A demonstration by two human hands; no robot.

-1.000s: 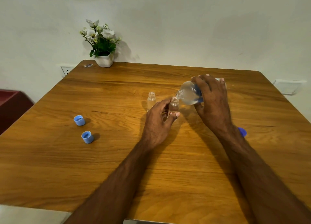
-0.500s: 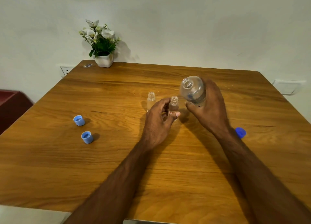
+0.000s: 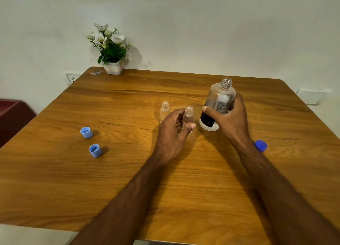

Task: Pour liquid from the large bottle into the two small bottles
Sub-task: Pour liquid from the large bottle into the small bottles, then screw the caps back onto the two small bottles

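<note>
Wooden table (image 3: 55, 180) (near edge bare) holds hand-gripped large bottle (image 3: 219, 104).

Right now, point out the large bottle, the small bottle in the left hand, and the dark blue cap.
Large bottle (image 3: 221, 97): head view, on its clear upper body.
Small bottle (image 3: 189, 114): head view, on its shoulder below the neck.
Dark blue cap (image 3: 261, 145): head view, on its side.
</note>
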